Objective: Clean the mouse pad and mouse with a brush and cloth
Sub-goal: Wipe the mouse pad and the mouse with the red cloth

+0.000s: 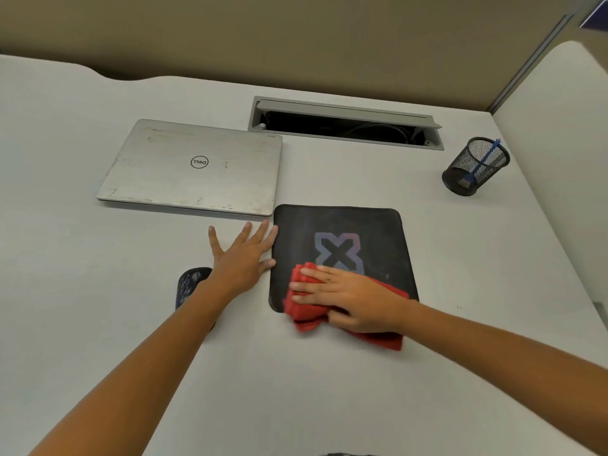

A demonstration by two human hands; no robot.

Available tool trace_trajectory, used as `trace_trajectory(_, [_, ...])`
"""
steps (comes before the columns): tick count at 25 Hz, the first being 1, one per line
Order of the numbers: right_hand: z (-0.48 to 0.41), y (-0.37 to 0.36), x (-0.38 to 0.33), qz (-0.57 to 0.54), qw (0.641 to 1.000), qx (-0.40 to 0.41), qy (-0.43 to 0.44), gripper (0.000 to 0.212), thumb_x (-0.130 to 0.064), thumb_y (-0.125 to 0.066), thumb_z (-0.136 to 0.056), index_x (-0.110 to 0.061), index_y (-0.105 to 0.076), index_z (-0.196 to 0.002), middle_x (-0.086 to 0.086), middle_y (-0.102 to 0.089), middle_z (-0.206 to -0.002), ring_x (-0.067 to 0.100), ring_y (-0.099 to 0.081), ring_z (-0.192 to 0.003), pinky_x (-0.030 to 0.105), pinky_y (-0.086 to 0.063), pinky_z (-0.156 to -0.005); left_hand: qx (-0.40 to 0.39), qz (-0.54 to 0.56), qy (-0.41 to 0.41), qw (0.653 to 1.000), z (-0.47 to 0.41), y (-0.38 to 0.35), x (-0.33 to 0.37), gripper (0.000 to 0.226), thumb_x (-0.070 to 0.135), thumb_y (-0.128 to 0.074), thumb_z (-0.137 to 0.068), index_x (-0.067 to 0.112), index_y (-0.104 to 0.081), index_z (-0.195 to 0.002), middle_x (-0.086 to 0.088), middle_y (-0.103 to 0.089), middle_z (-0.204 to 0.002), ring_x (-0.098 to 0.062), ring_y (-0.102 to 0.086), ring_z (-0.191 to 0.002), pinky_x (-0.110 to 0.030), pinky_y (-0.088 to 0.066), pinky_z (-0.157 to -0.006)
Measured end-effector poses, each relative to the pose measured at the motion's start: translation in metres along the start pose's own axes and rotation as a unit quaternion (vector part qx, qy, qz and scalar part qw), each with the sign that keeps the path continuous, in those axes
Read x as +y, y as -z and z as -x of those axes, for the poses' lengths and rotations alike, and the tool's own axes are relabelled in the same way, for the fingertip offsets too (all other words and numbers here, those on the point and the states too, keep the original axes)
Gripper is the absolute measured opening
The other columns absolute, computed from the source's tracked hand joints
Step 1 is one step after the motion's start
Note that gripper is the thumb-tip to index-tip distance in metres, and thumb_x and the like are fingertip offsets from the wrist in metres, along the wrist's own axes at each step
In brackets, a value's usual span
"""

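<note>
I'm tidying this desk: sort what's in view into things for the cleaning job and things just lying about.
For the job: mouse pad, red cloth, mouse, blue brush.
Lying about: closed laptop, mesh cup, cable hatch.

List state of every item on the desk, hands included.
Laptop: closed.
Cable hatch: lid open.
Mouse pad: flat, cloth on near corner.
Red cloth: bunched under right hand.
Mouse: partly hidden by left forearm.
Mesh cup: upright, holding brush.
Left hand: flat, touching pad edge.
</note>
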State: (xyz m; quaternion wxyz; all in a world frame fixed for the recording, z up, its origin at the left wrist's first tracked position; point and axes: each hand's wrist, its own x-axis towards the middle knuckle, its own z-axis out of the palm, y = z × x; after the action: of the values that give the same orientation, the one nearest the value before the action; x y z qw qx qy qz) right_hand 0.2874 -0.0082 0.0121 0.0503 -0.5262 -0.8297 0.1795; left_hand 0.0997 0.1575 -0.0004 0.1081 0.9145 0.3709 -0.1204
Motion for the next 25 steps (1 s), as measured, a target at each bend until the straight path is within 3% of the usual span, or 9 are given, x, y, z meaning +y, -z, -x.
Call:
trace_trajectory(3, [0.027, 0.006, 0.015, 0.001, 1.000, -0.005, -0.014, 0.054, -0.020, -0.039, -0.091, -0.028, -0.037, -0.144, -0.012, -0.024, -0.155, 0.006, -0.005, -0.147, 0.037, -0.011, -0.121, -0.005, 0.005, 0.006, 1.000, 0.002, 0.000, 0.002, 0.061, 0.046, -0.027, -0.101, 0.039, 0.008, -0.151, 0.012, 0.010, -0.161, -0.015, 0.007, -0.149, -0.071, 0.013, -0.103])
trace_trajectory(8, [-0.039, -0.009, -0.017, 0.034, 0.999, 0.001, -0.002, 0.054, -0.023, -0.039, -0.095, -0.026, -0.030, -0.148, -0.007, -0.023, -0.157, 0.010, 0.000, -0.148, 0.028, 0.004, -0.120, -0.006, -0.006, 0.006, 1.000, 0.000, 0.001, 0.002, 0.061, 0.047, -0.026, -0.102, 0.039, 0.009, -0.151, 0.013, 0.012, -0.161, -0.014, 0.006, -0.149, -0.072, 0.011, -0.104])
trace_trajectory(13, [0.034, 0.000, 0.021, 0.034, 0.999, -0.005, -0.032, 0.055, -0.026, -0.034, -0.094, -0.031, -0.027, -0.148, -0.013, -0.018, -0.157, 0.009, -0.001, -0.147, 0.039, -0.012, -0.121, -0.004, 0.005, 0.008, 1.000, 0.002, 0.001, 0.002, 0.062, 0.049, -0.027, -0.101, 0.040, 0.008, -0.151, 0.013, 0.011, -0.161, -0.015, 0.007, -0.149, -0.071, 0.013, -0.104])
trace_trajectory(18, [-0.024, -0.007, -0.009, 0.049, 0.998, 0.008, -0.028, 0.056, -0.023, -0.040, -0.093, -0.027, -0.030, -0.147, -0.010, -0.022, -0.157, 0.012, -0.002, -0.148, 0.031, 0.001, -0.120, -0.004, 0.007, 0.011, 1.000, 0.001, 0.001, 0.001, 0.061, 0.049, -0.027, -0.101, 0.041, 0.008, -0.151, 0.014, 0.012, -0.161, -0.014, 0.006, -0.149, -0.072, 0.010, -0.104])
trace_trajectory(21, [-0.009, 0.000, 0.006, 0.070, 0.997, 0.002, -0.010, 0.058, -0.024, -0.041, -0.091, -0.027, -0.028, -0.148, -0.010, -0.020, -0.158, 0.013, -0.004, -0.148, 0.036, -0.006, -0.121, -0.002, -0.001, 0.007, 1.000, 0.001, 0.002, 0.000, 0.061, 0.052, -0.025, -0.100, 0.042, 0.008, -0.150, 0.015, 0.011, -0.161, -0.013, 0.004, -0.149, -0.072, 0.010, -0.104])
trace_trajectory(25, [0.025, 0.002, 0.024, 0.044, 0.998, 0.017, -0.050, 0.057, -0.026, -0.041, -0.091, -0.029, -0.030, -0.147, -0.010, -0.025, -0.156, 0.012, -0.007, -0.148, 0.039, -0.017, -0.120, -0.001, 0.015, 0.012, 1.000, 0.002, -0.001, 0.001, 0.061, 0.050, -0.026, -0.100, 0.041, 0.006, -0.151, 0.014, 0.010, -0.161, -0.014, 0.005, -0.149, -0.072, 0.011, -0.104])
